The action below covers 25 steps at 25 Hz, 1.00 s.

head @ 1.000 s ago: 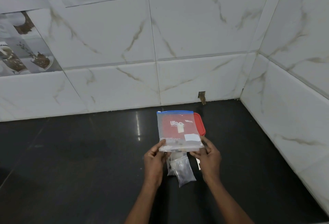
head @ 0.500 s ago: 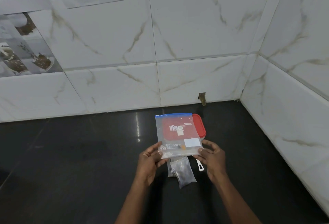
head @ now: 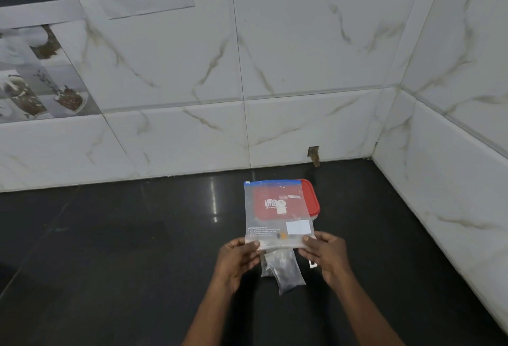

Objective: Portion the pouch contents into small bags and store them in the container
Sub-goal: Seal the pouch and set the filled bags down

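Both hands are up over the dark counter [head: 110,249]: left hand [head: 238,259] and right hand [head: 327,253] each pinch a bottom corner of the clear pouch [head: 277,216], long axis upright, blue zip seal on top, red-lidded container [head: 312,202] behind, small bags [head: 286,270] below.

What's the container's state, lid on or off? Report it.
Lid on. The red lid sits flat over the container, partly seen through the zip bag held by the left hand and right hand.
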Available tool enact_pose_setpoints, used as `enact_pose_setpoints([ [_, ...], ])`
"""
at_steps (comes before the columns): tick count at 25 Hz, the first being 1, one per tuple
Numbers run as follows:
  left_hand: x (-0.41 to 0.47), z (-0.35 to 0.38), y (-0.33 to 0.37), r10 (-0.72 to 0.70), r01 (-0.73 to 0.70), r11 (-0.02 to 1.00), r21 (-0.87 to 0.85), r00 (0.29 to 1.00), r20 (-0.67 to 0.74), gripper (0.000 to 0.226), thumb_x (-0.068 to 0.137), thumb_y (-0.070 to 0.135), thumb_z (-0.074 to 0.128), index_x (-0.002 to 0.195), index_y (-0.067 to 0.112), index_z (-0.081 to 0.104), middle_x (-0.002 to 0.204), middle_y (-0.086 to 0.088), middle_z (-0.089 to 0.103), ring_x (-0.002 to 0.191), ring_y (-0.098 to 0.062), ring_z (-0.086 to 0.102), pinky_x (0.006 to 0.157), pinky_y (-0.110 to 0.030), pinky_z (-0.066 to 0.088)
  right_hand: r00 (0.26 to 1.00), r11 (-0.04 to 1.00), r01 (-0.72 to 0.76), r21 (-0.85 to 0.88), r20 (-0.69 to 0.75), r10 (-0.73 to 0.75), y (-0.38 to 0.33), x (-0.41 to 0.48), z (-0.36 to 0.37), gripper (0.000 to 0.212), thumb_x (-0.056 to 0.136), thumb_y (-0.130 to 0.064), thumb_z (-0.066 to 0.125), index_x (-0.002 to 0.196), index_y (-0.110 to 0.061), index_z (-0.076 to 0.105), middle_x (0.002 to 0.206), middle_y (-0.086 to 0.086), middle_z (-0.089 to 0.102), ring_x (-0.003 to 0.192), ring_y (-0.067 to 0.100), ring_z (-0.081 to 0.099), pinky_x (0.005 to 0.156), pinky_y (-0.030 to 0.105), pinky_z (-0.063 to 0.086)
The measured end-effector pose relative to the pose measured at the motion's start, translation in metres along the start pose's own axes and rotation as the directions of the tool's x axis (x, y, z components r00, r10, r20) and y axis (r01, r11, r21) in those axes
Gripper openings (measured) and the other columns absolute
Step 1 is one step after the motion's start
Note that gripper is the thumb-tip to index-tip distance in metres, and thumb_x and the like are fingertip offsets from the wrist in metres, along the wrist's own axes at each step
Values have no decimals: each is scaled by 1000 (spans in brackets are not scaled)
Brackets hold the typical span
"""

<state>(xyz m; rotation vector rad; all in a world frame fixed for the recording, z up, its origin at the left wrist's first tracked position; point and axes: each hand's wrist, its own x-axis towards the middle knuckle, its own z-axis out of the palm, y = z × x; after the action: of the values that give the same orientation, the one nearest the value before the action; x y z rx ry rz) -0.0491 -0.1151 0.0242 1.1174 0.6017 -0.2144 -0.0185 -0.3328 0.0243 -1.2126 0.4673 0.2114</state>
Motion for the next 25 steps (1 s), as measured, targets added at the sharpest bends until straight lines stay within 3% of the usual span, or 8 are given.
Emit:
enact_pose_setpoints([
  [2, 2, 0, 2, -7, 8, 1000, -12, 1000, 27, 6, 91, 7, 71, 96, 4, 71, 96, -17, 79, 76, -22, 77, 67, -30, 63, 999, 999, -33, -23, 41, 34, -1, 0, -1, 17, 85, -4, 71, 100, 3, 66, 93, 22, 73, 80, 35, 73, 65, 35, 62],
  [6, 5, -2, 2, -17, 16, 999, 36, 1000, 10, 11, 88, -4, 68, 95, 4, 69, 92, -16, 79, 73, -22, 76, 64, -30, 62, 994, 994, -102, 42, 39, 100, -1, 0, -3, 17, 85, -1, 69, 101, 2, 63, 99, 24, 72, 81, 35, 72, 70, 41, 62],
  [9, 8, -3, 2, -4, 4, 1000, 16, 1000, 6, 11, 89, 8, 72, 100, 7, 72, 101, -16, 78, 79, -22, 75, 69, -29, 61, 993, 990, -116, 80, 47, 112, -2, 2, -5, 21, 86, -4, 69, 104, 3, 62, 100, 24, 71, 84, 36, 72, 69, 41, 62],
  [14, 14, -5, -4, -8, 8, 1000, -5, 998, -68, 8, 88, 3, 70, 96, 5, 71, 89, -14, 78, 75, -24, 73, 67, -32, 62, 991, 986, -128, 104, 41, 124, -4, 5, -8, 21, 87, -1, 65, 109, 1, 63, 96, 20, 73, 84, 34, 71, 72, 42, 61],
  [17, 15, -6, 1, -60, 60, 998, 31, 998, 11, 20, 91, 21, 72, 104, 5, 73, 100, -15, 78, 94, -30, 73, 89, -44, 60, 996, 996, -82, -21, 44, 82, -8, 5, -7, 21, 86, -9, 70, 106, -3, 67, 92, 14, 76, 81, 29, 73, 67, 35, 60],
  [20, 17, -6, 5, -31, 27, 998, 58, 998, 57, 24, 84, 3, 75, 107, -5, 72, 107, -25, 75, 92, -35, 73, 86, -47, 61, 998, 997, -43, -58, 49, 46, -10, 6, -5, 18, 84, 1, 68, 101, 5, 68, 81, 13, 76, 63, 22, 72, 52, 29, 57],
  [22, 18, -7, 6, 21, -25, 998, 57, 997, 74, 27, 82, -14, 68, 107, -5, 72, 106, -26, 74, 83, -32, 75, 76, -43, 64, 994, 998, -56, -33, 92, 59, -13, 6, -3, 17, 84, 0, 68, 101, 3, 69, 85, 15, 75, 66, 24, 72, 56, 31, 59],
  [25, 16, -3, 11, 68, -73, 997, 40, 991, 111, 23, 86, -6, 69, 109, -3, 72, 105, -25, 75, 82, -32, 74, 80, -45, 61, 990, 999, -42, -28, 135, 45, -16, 7, -4, 15, 84, -3, 70, 98, 2, 70, 93, 20, 73, 70, 27, 72, 60, 37, 61],
])
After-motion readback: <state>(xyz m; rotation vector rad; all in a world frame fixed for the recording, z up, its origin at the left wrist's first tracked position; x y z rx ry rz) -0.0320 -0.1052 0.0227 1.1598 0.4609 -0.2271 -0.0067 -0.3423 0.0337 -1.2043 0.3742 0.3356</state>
